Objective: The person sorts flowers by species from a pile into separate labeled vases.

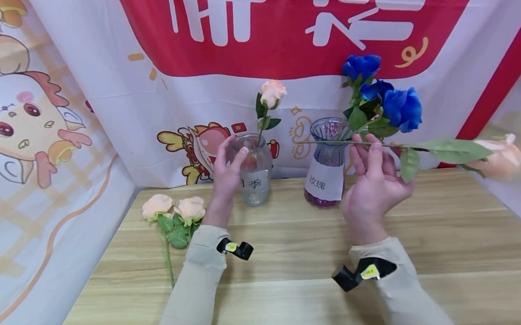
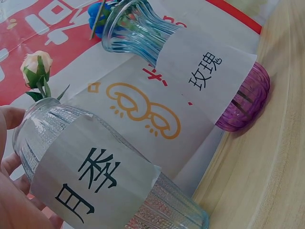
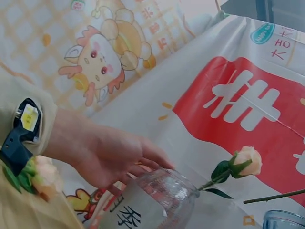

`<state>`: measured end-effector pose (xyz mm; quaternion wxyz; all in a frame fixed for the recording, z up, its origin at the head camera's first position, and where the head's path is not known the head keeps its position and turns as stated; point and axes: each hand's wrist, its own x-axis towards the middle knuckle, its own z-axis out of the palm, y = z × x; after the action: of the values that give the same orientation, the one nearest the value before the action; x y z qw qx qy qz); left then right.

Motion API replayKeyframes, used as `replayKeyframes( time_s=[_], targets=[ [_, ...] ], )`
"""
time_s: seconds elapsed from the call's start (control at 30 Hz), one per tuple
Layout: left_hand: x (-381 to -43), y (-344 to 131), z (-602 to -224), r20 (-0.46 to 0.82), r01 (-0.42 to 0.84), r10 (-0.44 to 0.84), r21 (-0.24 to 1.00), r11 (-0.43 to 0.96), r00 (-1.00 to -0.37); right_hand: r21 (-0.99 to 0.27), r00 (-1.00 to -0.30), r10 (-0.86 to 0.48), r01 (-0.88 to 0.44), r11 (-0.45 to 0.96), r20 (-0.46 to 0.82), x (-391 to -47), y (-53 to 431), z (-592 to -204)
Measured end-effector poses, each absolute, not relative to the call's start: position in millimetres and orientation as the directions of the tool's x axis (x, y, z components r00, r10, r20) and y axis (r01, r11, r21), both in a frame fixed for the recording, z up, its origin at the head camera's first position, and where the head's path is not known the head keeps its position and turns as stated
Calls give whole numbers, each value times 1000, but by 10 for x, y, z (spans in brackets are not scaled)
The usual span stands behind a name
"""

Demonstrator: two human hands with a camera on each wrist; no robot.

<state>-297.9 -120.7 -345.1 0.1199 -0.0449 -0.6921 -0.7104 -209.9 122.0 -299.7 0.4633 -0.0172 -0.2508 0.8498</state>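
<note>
My left hand (image 1: 226, 178) holds a clear glass vase (image 1: 256, 194) by its upper side, thumb at the front near the rim. One peach rose (image 1: 271, 95) stands upright in this vase, which bears a white paper label (image 2: 95, 174). Between thumb and fingers, my right hand (image 1: 375, 191) pinches the stem of another peach rose (image 1: 498, 159). That rose lies nearly level, bloom to the right, its bare stem end (image 3: 267, 197) pointing left toward the clear vase. Behind the stem is a blue and purple glass vase (image 1: 324, 179) with several blue roses (image 1: 400, 108).
Two peach roses (image 1: 190, 210) lie on the wooden table (image 1: 284, 307) at the left, beside my left forearm. A printed cloth (image 1: 256, 61) hangs behind the vases, and another cartoon-printed sheet (image 1: 71, 229) covers the left side.
</note>
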Motion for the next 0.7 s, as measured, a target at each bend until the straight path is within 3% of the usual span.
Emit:
replayKeyframes(
  time_s=[0.7],
  targets=[
    [-2956, -1193, -3423, 222, 225, -114, 974, -15, -968, -495, -635, 729, -734, -465, 255, -2311, 658, -3011]
  ],
)
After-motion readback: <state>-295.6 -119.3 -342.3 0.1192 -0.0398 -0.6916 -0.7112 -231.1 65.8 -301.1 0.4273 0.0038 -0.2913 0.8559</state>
